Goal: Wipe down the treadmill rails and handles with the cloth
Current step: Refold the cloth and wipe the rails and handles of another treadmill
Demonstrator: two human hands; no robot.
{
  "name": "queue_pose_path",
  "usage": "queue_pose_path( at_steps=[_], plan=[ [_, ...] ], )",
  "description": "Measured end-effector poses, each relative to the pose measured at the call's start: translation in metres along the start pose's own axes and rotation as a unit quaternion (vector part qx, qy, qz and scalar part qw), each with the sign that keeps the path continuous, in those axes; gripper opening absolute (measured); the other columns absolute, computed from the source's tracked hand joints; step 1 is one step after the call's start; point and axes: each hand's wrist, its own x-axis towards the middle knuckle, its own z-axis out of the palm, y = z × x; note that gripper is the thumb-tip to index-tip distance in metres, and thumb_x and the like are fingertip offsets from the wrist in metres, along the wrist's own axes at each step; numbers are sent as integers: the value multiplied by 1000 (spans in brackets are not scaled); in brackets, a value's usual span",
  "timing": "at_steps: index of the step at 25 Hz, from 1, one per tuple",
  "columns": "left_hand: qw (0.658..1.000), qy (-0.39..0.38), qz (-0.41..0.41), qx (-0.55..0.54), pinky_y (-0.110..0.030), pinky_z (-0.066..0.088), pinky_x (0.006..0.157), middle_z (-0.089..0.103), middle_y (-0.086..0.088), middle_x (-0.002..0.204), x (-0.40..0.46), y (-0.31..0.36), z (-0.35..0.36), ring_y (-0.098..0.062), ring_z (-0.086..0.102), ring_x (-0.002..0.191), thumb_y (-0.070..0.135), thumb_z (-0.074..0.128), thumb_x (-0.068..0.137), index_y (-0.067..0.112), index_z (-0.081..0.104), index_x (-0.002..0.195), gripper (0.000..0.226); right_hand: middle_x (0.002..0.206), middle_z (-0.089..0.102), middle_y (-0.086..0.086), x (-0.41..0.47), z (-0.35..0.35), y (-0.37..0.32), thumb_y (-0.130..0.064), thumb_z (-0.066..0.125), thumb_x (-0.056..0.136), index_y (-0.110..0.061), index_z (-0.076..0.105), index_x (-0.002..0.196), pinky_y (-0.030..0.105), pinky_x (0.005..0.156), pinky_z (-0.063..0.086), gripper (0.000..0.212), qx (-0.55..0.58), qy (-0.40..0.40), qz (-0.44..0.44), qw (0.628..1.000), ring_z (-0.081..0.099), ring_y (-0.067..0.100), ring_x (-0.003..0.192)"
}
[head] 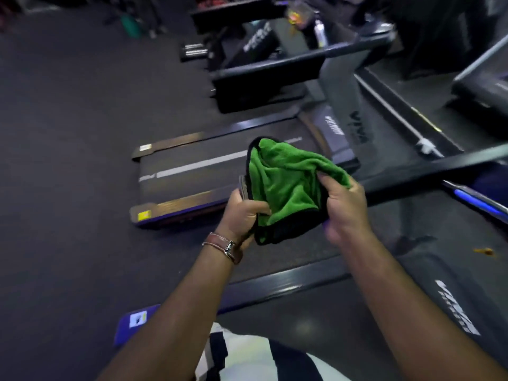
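Note:
A green cloth [286,185] with a black hem hangs bunched between both hands at the centre of the view. My left hand [244,213] grips its lower left edge, fingers curled round the fabric. My right hand [346,204] pinches its right side from above. A dark treadmill handrail [439,166] runs from just behind my right hand out to the right edge. Beyond the cloth lies a second treadmill's belt [198,166] with side rails, and its upper handle bar [288,60] crosses the top of the view.
Dark rubber floor [68,133] fills the left half. The near treadmill's deck [428,292] and its side rail [275,287] lie under my arms. A dumbbell [193,52] rests on the floor at the back. Another machine [483,86] stands at the far right.

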Motion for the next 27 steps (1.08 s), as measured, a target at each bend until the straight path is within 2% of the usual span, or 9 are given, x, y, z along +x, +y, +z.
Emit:
queue_pose_path(
  at_steps=[2,4,6,11,16,19,22,25,27],
  plan=[
    [998,56,18,5,-49,57,79,66,-28,110,1,23,-48,-40,67,95,-13,59,51,-7,62,108,57,85,74,8,5,54,19,-4,64,90,-9,72,91,45,78,57,10,-19,-39,10,999,69,24,80],
    [996,77,29,-21,-58,50,91,60,-31,122,2,44,-93,-45,61,109,-1,71,63,-8,57,121,60,89,74,12,7,108,41,-6,63,92,-8,72,94,46,79,58,10,-34,-77,25,996,70,27,83],
    [992,103,58,-42,-59,48,94,61,-28,123,7,63,-134,-44,60,112,5,72,78,-4,59,123,48,92,74,14,12,162,67,-8,63,93,-7,72,93,47,81,58,9,-47,-104,40,993,70,27,85],
    [961,228,73,-139,-54,54,86,67,-25,110,69,129,-251,-39,67,97,1,56,84,2,73,98,22,90,74,15,46,307,138,-14,66,92,-4,72,96,51,78,58,12,-61,-103,111,987,70,26,81],
    [950,200,-24,-238,-38,49,88,74,-14,89,136,192,-345,-28,72,79,29,39,96,6,78,77,49,100,74,22,80,417,181,-21,77,83,-3,69,106,59,77,57,29,-9,-118,247,962,72,36,90],
    [950,190,-16,-246,-42,51,91,74,-15,97,176,227,-389,-30,72,87,34,56,76,8,79,83,36,99,70,21,106,470,200,-20,86,73,-6,55,113,50,72,59,52,-4,-77,208,975,69,30,82],
    [947,174,-2,-271,-45,57,76,73,-16,95,221,253,-419,-31,72,84,35,48,78,6,78,84,42,92,57,8,143,505,221,-28,86,73,-19,46,99,36,70,52,49,-87,-62,71,992,56,16,74],
    [939,191,-9,-286,-42,57,81,72,-17,96,283,281,-451,-31,71,85,32,50,80,3,74,92,40,109,55,3,184,541,243,-49,81,71,-26,56,101,28,80,51,46,-267,-118,-70,954,56,11,89],
    [940,199,-20,-277,-40,52,87,73,-16,95,330,295,-468,-30,71,85,30,51,82,2,74,92,38,112,60,2,216,568,261,-47,81,73,-29,61,106,28,83,53,43,-287,-190,-42,938,61,9,98]
  ],
)
